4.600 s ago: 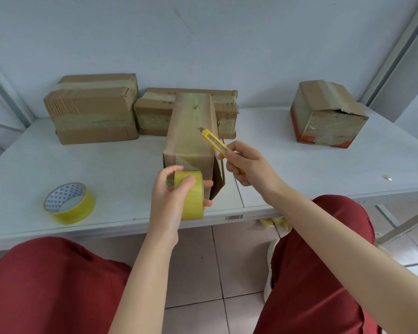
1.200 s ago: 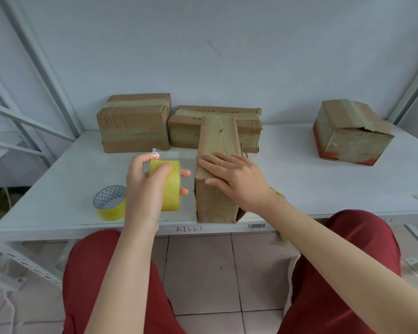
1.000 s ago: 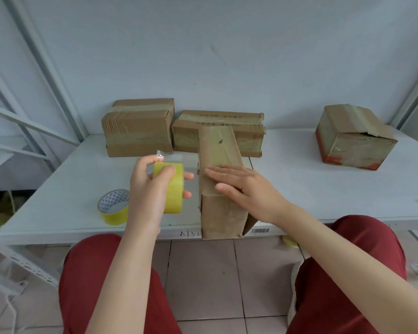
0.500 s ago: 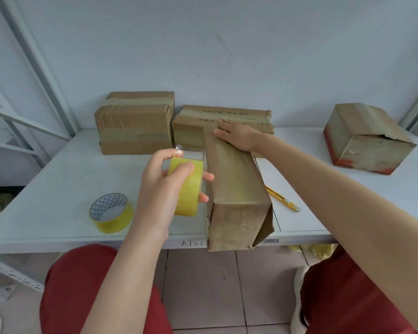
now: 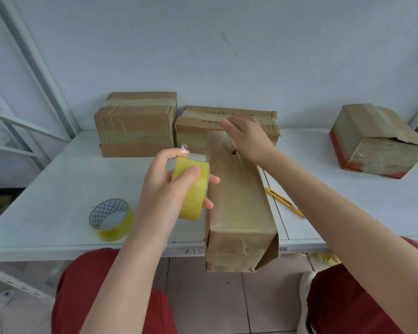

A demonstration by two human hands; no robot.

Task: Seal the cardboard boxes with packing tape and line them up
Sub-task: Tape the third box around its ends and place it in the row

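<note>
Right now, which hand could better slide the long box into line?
Probably the right hand: it lies flat on the far end of the long box, while the left hand grips the tape roll.

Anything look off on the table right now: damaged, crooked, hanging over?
The long box overhangs the table's front edge, a flap gaping at its near right corner. The far-right box sits askew and alone, its top edge crumpled and torn.

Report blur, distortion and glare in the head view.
Head view: soft, even light with faint shadows and no harsh glare; wide-angle distortion makes the grey metal shelf upright lean outward; the right hand on the long brown cardboard box looks slightly motion-smeared; the left hand gripping the yellow roll of packing tape is sharp.
</note>
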